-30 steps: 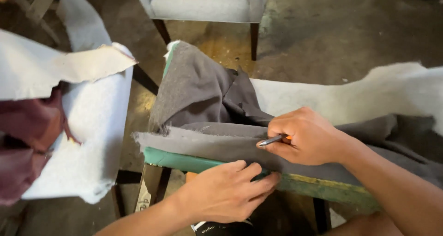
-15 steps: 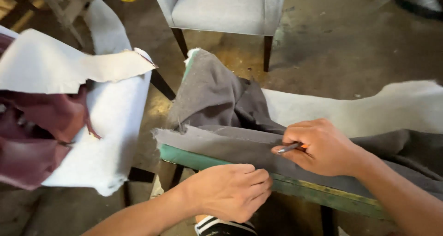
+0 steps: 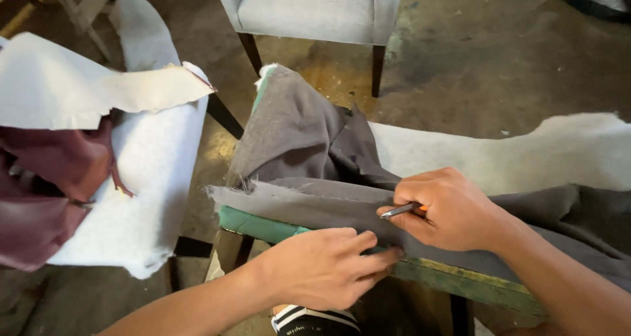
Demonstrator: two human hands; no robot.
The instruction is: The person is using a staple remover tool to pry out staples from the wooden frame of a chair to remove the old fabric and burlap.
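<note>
1. Maroon leather (image 3: 46, 191) at far left, bunched under a pale sheet (image 3: 85, 93) w/ a torn edge; white padding (image 3: 154, 198) hangs beside it
2. Grey chair (image 3: 315, 7) stands at top centre on the concrete floor (image 3: 499, 53), well apart from the hands
3. Grey cloth (image 3: 296, 132) is draped over a green-edged frame (image 3: 256, 224), its frayed hem folded along the frame's near edge
4. Left hand (image 3: 322, 267) lies flat, fingers spread, pressing the hem down onto the frame; it grips nothing
5. Right hand (image 3: 447, 208) is closed on a thin pencil (image 3: 402, 210), tip touching the cloth just beside the left fingertips
6. Cloth looks soft, light & limp, likely to slide or pucker; best pinned flat near the hem, close to the tip
</note>
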